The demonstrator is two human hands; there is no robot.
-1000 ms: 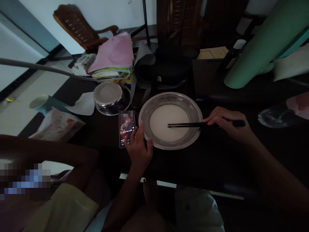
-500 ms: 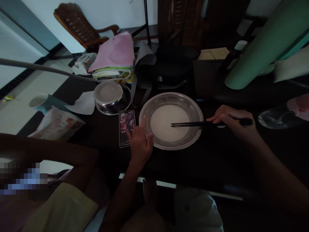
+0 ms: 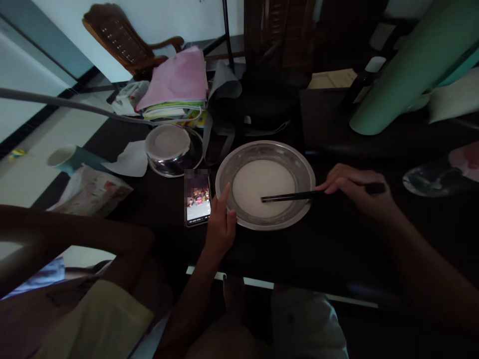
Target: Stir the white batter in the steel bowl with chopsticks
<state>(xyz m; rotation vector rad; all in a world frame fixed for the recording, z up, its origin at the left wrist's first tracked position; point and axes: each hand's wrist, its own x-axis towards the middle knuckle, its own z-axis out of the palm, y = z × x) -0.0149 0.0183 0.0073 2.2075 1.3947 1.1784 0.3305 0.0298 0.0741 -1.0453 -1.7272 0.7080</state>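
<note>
A wide metal bowl (image 3: 305,209) stands on the dark table, with a smooth white mixture (image 3: 262,179) inside. My left hand (image 3: 220,227) is at the bowl's near left rim, index finger and thumb against the edge; its other fingers are partly hidden. From the right, my right hand (image 3: 354,182) grips a pair of dark chopsticks (image 3: 292,196) that slant across the rim. Their tips lie at the middle of the white mixture. Just left of my left hand lies a phone (image 3: 198,199) with a bright picture on its screen.
An upturned metal bowl (image 3: 168,142) is behind the phone. Farther left are a teal cup (image 3: 75,158) and a printed packet (image 3: 93,189). A green cylinder (image 3: 396,75) and a clear bottle (image 3: 426,177) are on the right. Another person's arm (image 3: 123,239) is at lower left.
My left hand's finger has left the phone, and the hand now sits at the bowl's rim. The phone's screen has turned brighter. The chopstick tips have moved slightly left and nearer.
</note>
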